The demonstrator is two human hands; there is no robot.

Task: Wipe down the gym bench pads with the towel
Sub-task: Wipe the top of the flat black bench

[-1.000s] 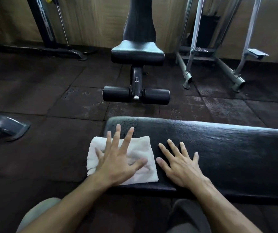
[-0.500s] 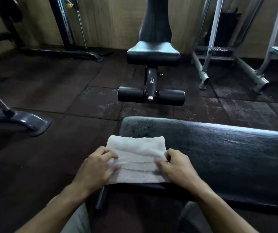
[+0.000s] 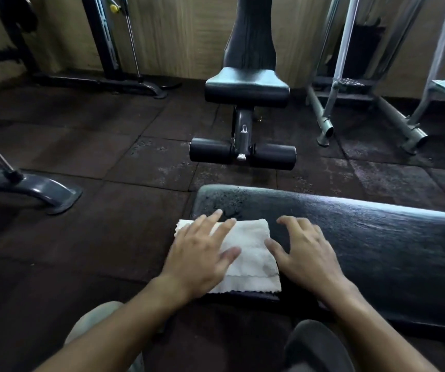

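While the head camera looks forward and down, it records a black bench pad (image 3: 363,253) running from centre frame off to the right, its surface glossy with a speckled patch at its left end. A folded white towel (image 3: 245,261) lies flat on that left end of the pad, its near edge close to the pad's near edge and its left corner reaching just past the pad's left end.

Left hand (image 3: 202,256): palm down on the left part of the towel, fingers straight and spread, fingertips reaching the towel's far edge; it presses rather than grips.

Right hand (image 3: 307,253): palm down on the bare pad just to the right of the towel, fingers spread and slightly bent, holding nothing. Its thumb lies at the towel's right edge; contact cannot be confirmed. The two hands are apart, with the towel's middle showing between them.

Beyond the pad, on the dark rubber floor tiles (image 3: 135,170), stands an adjustable bench (image 3: 246,88) with twin roller pads, backrest raised against the wall. Right of that bench are grey metal frame legs (image 3: 326,130).
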